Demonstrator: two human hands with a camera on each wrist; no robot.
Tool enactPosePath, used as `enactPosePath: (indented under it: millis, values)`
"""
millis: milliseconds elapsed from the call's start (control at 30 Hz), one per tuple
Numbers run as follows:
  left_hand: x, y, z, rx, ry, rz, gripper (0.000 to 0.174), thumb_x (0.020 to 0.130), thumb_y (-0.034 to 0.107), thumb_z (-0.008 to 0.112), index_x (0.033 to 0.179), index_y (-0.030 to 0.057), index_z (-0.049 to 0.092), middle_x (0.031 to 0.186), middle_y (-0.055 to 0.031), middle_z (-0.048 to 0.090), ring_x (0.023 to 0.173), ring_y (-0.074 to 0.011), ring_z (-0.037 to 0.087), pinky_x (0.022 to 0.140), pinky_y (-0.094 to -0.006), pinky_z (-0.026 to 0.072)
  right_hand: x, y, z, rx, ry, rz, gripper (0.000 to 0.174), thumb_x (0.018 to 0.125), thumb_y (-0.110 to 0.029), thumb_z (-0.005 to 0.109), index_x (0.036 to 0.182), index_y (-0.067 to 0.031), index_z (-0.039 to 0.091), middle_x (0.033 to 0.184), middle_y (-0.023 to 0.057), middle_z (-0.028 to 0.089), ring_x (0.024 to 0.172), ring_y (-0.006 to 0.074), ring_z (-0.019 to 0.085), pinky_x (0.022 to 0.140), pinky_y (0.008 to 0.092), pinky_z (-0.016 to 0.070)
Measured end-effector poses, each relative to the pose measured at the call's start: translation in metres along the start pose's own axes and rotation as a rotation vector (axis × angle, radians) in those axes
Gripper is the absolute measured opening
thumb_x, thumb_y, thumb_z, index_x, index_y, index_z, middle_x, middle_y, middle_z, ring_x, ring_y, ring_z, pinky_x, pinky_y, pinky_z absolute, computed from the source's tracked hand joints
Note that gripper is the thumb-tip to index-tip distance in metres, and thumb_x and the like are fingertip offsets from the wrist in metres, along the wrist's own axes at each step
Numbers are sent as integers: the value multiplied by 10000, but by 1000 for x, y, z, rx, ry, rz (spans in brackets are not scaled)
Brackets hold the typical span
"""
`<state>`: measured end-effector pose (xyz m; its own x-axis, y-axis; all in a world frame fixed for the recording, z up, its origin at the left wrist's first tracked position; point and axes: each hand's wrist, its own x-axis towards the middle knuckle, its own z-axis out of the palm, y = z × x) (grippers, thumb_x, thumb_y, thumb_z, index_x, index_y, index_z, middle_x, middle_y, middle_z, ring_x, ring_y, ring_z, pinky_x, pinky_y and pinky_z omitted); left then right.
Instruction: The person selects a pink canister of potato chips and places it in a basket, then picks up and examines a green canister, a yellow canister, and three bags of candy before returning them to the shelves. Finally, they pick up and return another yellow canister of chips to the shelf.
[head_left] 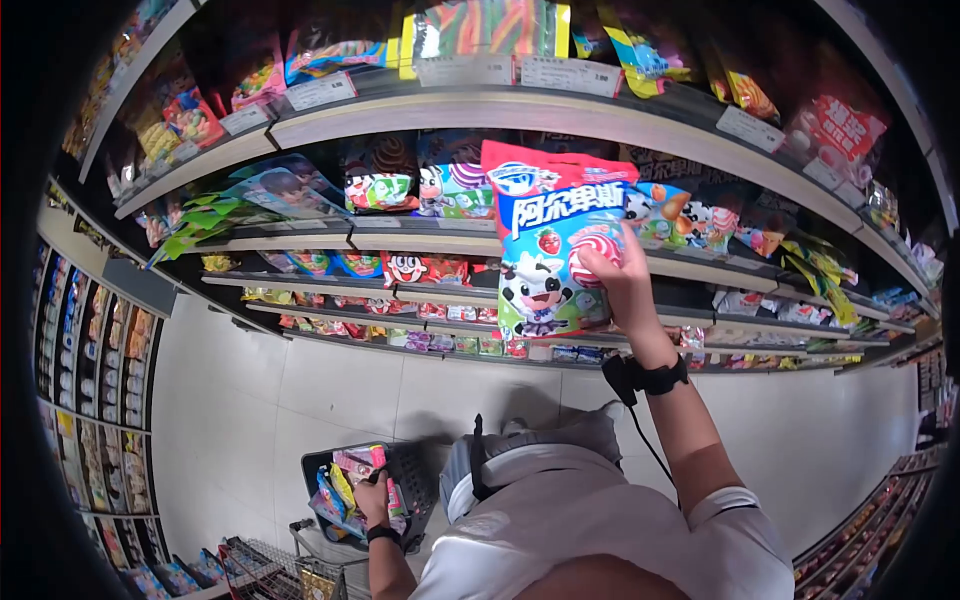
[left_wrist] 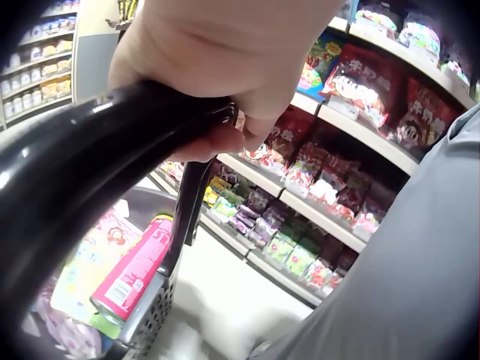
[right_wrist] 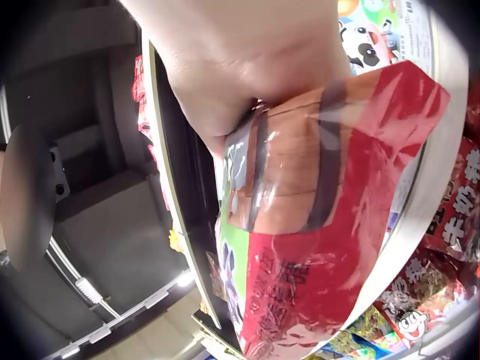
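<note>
My right hand (head_left: 630, 290) holds up a bag of candy (head_left: 535, 265) by its right edge, in front of the shelves. The bag is red, blue and green, with a cartoon cow, a strawberry and a pink swirl on its front. Seen from the right wrist, the bag's side (right_wrist: 315, 247) is red with a barrel pattern, close under the hand. Low on the left, my left hand (head_left: 374, 498) grips the black handle (left_wrist: 142, 112) of a grey shopping basket (head_left: 418, 478). Inside the basket lie a pink can (left_wrist: 135, 270) and several colourful packets.
Shelves (head_left: 420, 112) of bagged sweets curve across the front, with price tags (head_left: 570, 75) along their edges. A wire cart (head_left: 262, 570) stands at the lower left, near the basket. Another stocked shelf (head_left: 100, 350) runs along the left, beyond the tiled floor (head_left: 240, 400).
</note>
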<state>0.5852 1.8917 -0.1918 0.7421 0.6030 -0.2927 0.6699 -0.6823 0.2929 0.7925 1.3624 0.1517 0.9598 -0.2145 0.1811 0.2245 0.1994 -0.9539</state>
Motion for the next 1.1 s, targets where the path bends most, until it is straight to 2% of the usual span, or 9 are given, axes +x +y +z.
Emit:
enactPosePath:
  millis: [133,367,433,567,700,800,833,933,1100]
  values:
    - [-21,18,6,-73,-119,-19,542,771,475,759,829,-63,731,760,-279,687,791,-420,707,760,-463,538,-6,22,5,21,-58,160,366,892,-119,689,1203,-5,534,1059,62,673,938,105,645,829,256,523]
    - [-27,90,-4,433,-391,291,625,781,624,695,947,23,737,966,-223,724,950,-392,702,824,-484,549,-10,31,25,77,-47,138,297,954,-157,646,1194,-11,550,1081,55,673,950,88,630,851,258,511]
    - [-17,138,-12,214,-230,416,581,847,571,664,1060,31,700,947,-199,731,936,-390,701,801,-490,554,-12,32,27,62,-54,90,278,961,-154,628,1197,-29,552,1080,42,671,956,82,625,855,257,506]
    - [-41,279,-83,-561,-460,755,434,893,259,739,1216,-5,619,935,-136,726,948,-202,708,824,-357,547,-28,19,40,60,-23,177,265,967,-142,613,1196,-26,548,1081,44,669,968,83,621,854,257,505]
    - [-72,373,-117,-1236,-796,967,667,853,125,771,1409,10,421,1273,-102,599,1141,-174,602,926,-334,517,-37,20,40,191,-53,201,265,970,-148,613,1193,-23,544,1080,55,666,956,93,626,849,269,516]
    - [-108,422,-149,-1423,-896,994,713,821,102,792,1408,19,398,1310,-92,567,1180,-171,570,941,-327,518,-38,28,33,189,-45,186,271,964,-144,623,1193,-23,543,1079,58,664,946,100,632,841,275,524]
    - [-107,434,-141,-1340,-706,1071,700,798,78,805,1383,25,424,1262,-90,593,1114,-165,608,893,-317,546,-40,21,33,245,-29,204,288,954,-147,637,1194,-18,544,1080,62,666,944,102,635,833,274,529]
    - [-122,451,-142,-1306,-801,939,638,813,31,783,1357,25,449,1181,-85,634,944,-132,665,760,-273,574,-39,13,21,252,47,223,314,940,-147,656,1200,-14,543,1081,67,667,943,106,638,832,275,532]
    - [-127,462,-126,-1262,-892,970,603,833,60,776,1345,27,460,1150,-78,654,926,-124,668,683,-258,581,-40,-2,6,111,116,92,321,923,-139,678,1202,-7,591,1066,62,686,944,100,643,842,274,533]
